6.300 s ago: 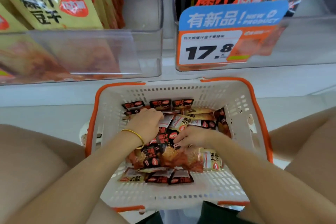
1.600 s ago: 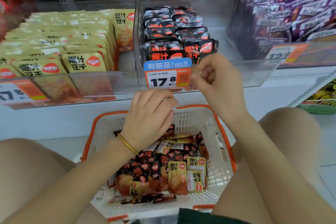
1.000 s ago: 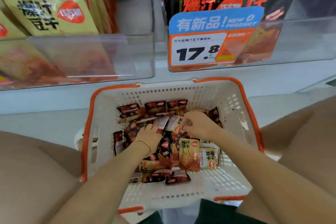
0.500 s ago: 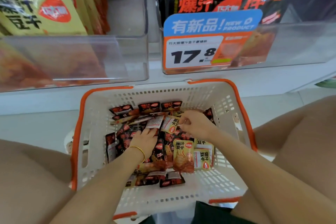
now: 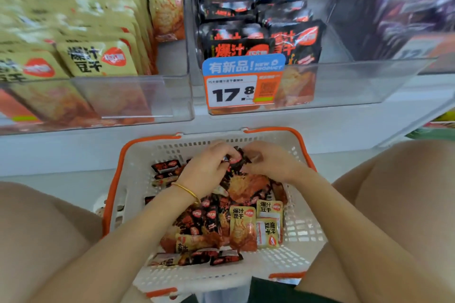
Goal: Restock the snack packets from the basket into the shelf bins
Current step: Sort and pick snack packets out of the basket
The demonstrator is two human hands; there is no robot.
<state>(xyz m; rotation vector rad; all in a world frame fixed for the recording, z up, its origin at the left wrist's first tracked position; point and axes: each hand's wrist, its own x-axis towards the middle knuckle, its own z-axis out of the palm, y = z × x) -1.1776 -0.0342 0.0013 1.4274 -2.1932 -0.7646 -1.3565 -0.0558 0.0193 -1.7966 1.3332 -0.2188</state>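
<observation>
Above basket [image 5: 138, 172], packet [image 5: 237, 161] pinched between left fingers [image 5: 222, 151], right fingers [image 5: 256, 154]

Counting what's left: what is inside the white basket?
Small black and yellow snack packets heaped in the basket. The left hand and right hand pinch a black packet. Packets under the hands are hidden.

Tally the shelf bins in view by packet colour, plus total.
yellow-packet bin: 1
black-packet bin: 1
purple-packet bin: 1
Total: 3
</observation>
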